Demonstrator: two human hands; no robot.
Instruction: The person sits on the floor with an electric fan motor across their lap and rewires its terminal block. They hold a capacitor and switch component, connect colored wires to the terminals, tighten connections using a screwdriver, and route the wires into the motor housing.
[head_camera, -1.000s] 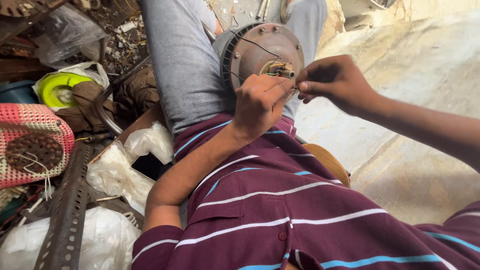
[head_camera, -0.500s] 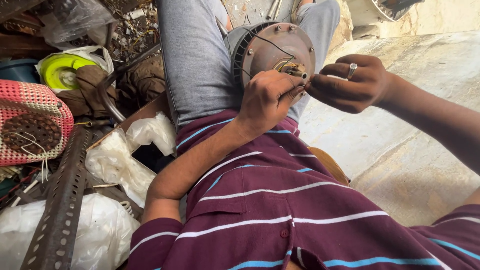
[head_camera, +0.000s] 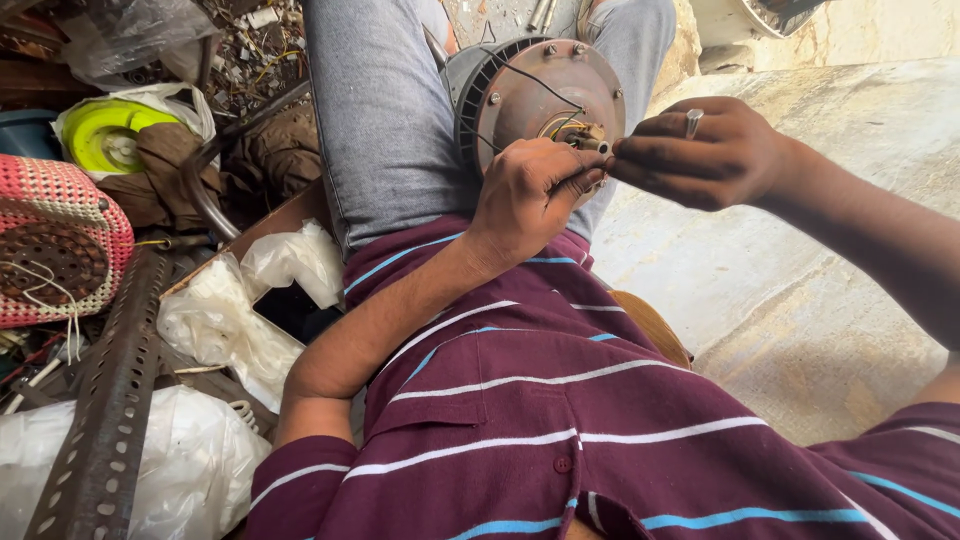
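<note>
- The concrete floor (head_camera: 800, 270) fills the right side of the view, pale and stained.
- A maroon polo shirt (head_camera: 560, 440) with white and blue stripes covers the person's torso across the bottom.
- Grey jeans (head_camera: 385, 130) cover the legs, which run up the middle; the left thigh lies just beside the motor.
- Crumpled white plastic bags (head_camera: 215, 330) lie at the person's left side, with a perforated steel angle bar (head_camera: 105, 420) laid across them.
- A round electric motor (head_camera: 535, 95) with a rusty reddish end plate and finned dark body rests between the thighs, its end plate turned toward the camera, bolts around the rim.
- A pink woven basket (head_camera: 55, 235) sits at the far left edge, thin wire looped on it.
- A yellow-green round reel (head_camera: 105, 135) lies in a white bag above the basket, amid brown rags and scrap.
- The right hand (head_camera: 715, 150), a ring on one finger, has its fingertips pressed together, pinching at the end of the shaft stub.
- The left hand (head_camera: 530, 195) is curled against the end plate, its fingers bunched at the stub; what it grips, I cannot tell.
- A black lead wire (head_camera: 530, 78) crosses the end plate.
- Thin yellowish wires (head_camera: 558, 122) emerge at the plate's centre, just above the stub.
</note>
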